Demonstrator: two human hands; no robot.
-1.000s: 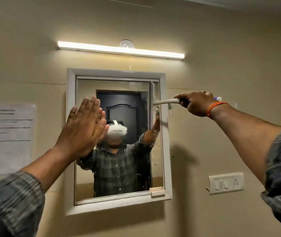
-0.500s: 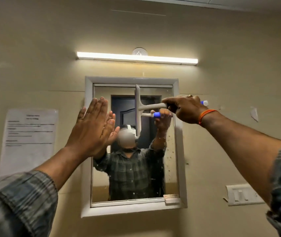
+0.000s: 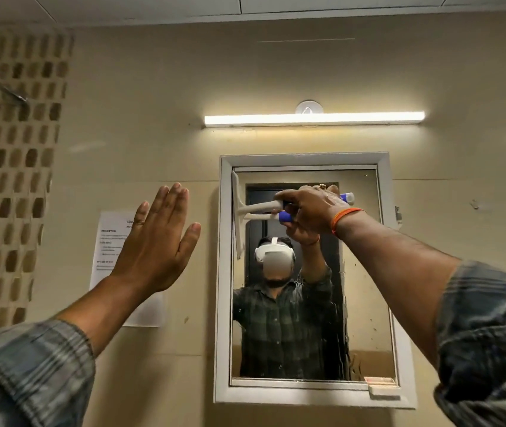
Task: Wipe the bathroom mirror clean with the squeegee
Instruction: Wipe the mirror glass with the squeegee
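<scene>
A white-framed mirror hangs on the beige wall. My right hand grips the white handle of a squeegee whose blue end sticks out past the wrist. The blade stands upright against the glass at the mirror's upper left edge. My left hand is raised flat, fingers apart, in front of the wall to the left of the mirror, holding nothing. Streaks and spots show on the right and lower parts of the glass.
A lit tube light runs above the mirror. A printed paper sheet is stuck on the wall behind my left hand. Patterned tiles cover the far left wall. A small block sits on the frame's lower right corner.
The squeegee blade has swept leftward across the top of the glass, from the right edge to the left edge. My left hand now lies left of the mirror frame.
</scene>
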